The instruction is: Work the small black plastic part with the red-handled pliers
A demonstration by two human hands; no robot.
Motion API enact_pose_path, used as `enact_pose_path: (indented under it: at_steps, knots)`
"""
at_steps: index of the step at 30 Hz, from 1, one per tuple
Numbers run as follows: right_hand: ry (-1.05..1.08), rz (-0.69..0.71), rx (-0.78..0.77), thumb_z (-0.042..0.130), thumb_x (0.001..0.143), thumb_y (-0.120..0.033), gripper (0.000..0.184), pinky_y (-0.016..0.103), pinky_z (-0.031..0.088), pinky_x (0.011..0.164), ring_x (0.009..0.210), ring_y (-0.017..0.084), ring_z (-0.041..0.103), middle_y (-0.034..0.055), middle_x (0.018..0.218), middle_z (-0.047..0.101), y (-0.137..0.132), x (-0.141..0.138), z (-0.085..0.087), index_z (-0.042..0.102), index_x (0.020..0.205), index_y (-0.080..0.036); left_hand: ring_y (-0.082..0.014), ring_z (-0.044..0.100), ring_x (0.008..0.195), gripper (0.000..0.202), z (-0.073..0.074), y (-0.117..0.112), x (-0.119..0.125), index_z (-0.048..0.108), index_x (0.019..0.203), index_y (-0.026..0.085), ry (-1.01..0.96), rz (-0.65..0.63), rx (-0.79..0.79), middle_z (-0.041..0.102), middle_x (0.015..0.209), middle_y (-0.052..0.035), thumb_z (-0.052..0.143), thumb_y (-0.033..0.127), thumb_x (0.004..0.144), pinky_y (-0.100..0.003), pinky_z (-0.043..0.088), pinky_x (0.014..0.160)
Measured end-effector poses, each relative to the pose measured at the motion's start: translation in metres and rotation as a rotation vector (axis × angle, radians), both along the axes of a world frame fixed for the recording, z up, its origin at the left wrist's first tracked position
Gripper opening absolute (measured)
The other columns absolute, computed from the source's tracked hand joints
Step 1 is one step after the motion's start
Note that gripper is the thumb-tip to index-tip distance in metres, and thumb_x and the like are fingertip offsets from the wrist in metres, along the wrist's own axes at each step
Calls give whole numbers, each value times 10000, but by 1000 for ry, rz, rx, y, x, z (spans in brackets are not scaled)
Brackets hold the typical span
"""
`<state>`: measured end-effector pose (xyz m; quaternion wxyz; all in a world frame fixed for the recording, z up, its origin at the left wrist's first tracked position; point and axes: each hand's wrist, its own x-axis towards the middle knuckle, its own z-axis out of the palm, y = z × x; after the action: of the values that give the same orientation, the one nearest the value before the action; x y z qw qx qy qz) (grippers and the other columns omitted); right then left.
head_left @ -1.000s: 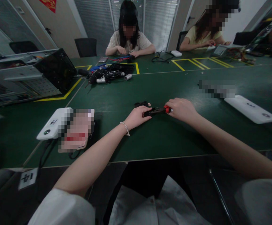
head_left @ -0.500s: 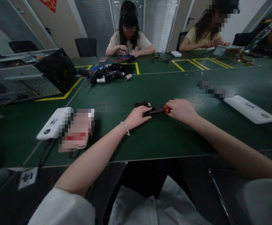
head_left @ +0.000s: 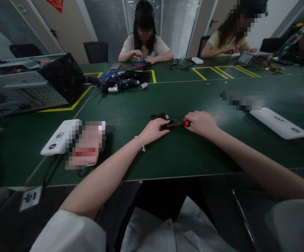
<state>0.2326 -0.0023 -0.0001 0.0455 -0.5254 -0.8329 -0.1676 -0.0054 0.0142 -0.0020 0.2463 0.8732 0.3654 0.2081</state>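
My left hand (head_left: 155, 128) pinches a small black part (head_left: 165, 126) between thumb and fingers, just above the green table (head_left: 178, 154). In my right hand (head_left: 203, 123) are red-handled pliers (head_left: 183, 123), the fist closed round the grip. Their dark nose points left and meets the black part; whether the jaws clamp it I cannot tell. Right behind my left fingers lies a small bundle of dark cable (head_left: 159, 116). My fingers cover much of the black part and most of the handles.
At left are a white power bank (head_left: 59, 138), a phone (head_left: 89, 145) and an open computer case (head_left: 18, 87). Farther back lie a black drill (head_left: 104, 86) and a heap of cables (head_left: 127, 78). Another white power bank (head_left: 279, 122) is at right. Two people (head_left: 146, 49) work across the table.
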Motion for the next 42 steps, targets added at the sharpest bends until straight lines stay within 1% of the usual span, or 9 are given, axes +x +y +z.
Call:
enact_pose_path:
  at_steps: [8,11,19,23,28,32,35,38,42]
  knots:
    - [-87,30,53,464,798,-232,202,329,343,646,765,229,539,120,870,654,-6,-3,11,630,877,-149,-190,594,1042,359,1,-1,0,601,1172,136,-2,-3,-7,626,1163,-93,624,193,819,-350,461,941]
    - [-91,48,62,469,781,-213,212,336,342,653,788,239,539,130,891,655,-5,-2,11,633,896,-144,-191,595,1040,359,2,-1,0,600,1172,147,-1,-2,3,626,1166,-88,625,187,816,-358,461,938]
    - [-6,17,-30,500,789,-294,203,306,369,631,730,202,545,86,846,655,1,0,3,634,863,-161,-190,597,1032,385,0,0,0,593,1186,145,7,7,5,625,1174,-86,638,204,808,-353,464,936]
    - [-36,16,-7,497,793,-287,203,304,359,617,718,200,539,92,844,654,-1,-2,7,635,861,-154,-183,597,1025,372,-1,0,0,594,1180,136,1,-6,8,623,1179,-86,628,207,816,-346,463,934]
    - [-109,34,54,482,791,-237,193,322,347,640,760,226,533,111,863,652,-6,-3,13,630,872,-143,-188,597,1030,386,0,0,0,582,1195,124,-2,-5,10,625,1169,-97,627,199,819,-347,464,933]
    - [-115,48,74,468,796,-222,203,331,342,657,786,236,534,120,883,651,-6,-2,12,631,887,-140,-190,595,1038,371,-3,1,0,593,1183,135,-7,-11,24,627,1165,-93,627,199,819,-347,461,938]
    - [-91,47,57,467,796,-220,208,328,343,656,787,233,536,120,891,653,-4,-1,9,633,892,-139,-189,596,1030,379,-5,2,0,592,1188,151,-11,-12,31,625,1170,-84,634,201,815,-357,460,943]
    - [-49,35,18,477,799,-248,206,319,354,653,772,223,539,108,886,658,-1,0,6,635,885,-148,-187,600,1018,385,-3,1,0,593,1188,156,-10,-4,15,621,1176,-84,640,191,808,-358,468,932]
    - [-9,25,-23,494,801,-284,209,311,369,653,762,212,546,93,876,657,0,0,5,637,875,-151,-193,596,1035,380,3,-2,1,595,1185,131,1,12,-28,620,1176,-98,633,184,811,-357,470,931]
